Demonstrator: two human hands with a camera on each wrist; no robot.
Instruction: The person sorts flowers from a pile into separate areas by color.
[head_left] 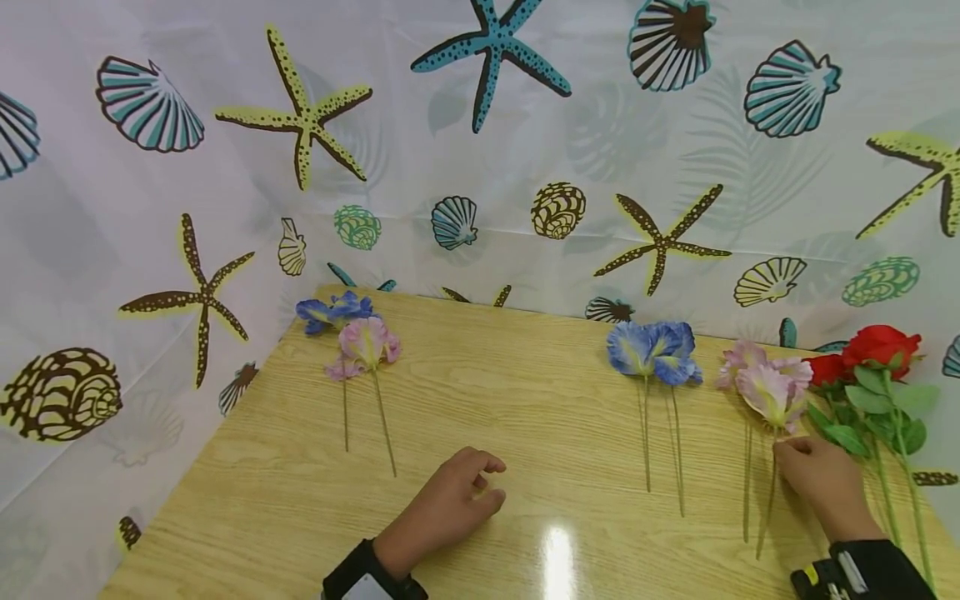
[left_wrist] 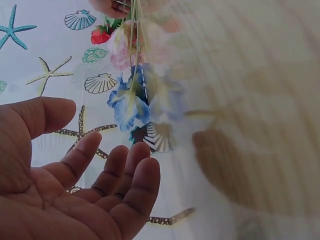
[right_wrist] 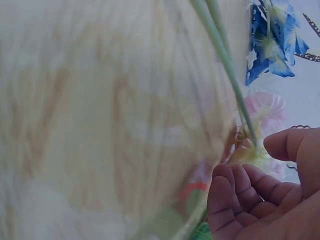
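My right hand (head_left: 821, 479) is at the stem of a pale pink artificial flower (head_left: 772, 392), just below its bloom. In the right wrist view the thumb and bent fingers (right_wrist: 227, 192) stand apart, with the green stem (right_wrist: 235, 90) reaching toward the gap between them. A second pink flower (head_left: 741, 360) lies beside it. My left hand (head_left: 450, 500) is over the middle of the table with loosely bent fingers, and its palm faces the left wrist camera with nothing in it. Left of the pink pair lie two blue flowers (head_left: 633, 350) with thin stems.
Red roses (head_left: 881, 346) with green leaves lie at the table's right edge, beside the right hand. At the back left are pink flowers (head_left: 367, 342) and blue flowers (head_left: 333, 312). A shell-and-starfish curtain (head_left: 480, 167) borders the wooden table (head_left: 510, 400).
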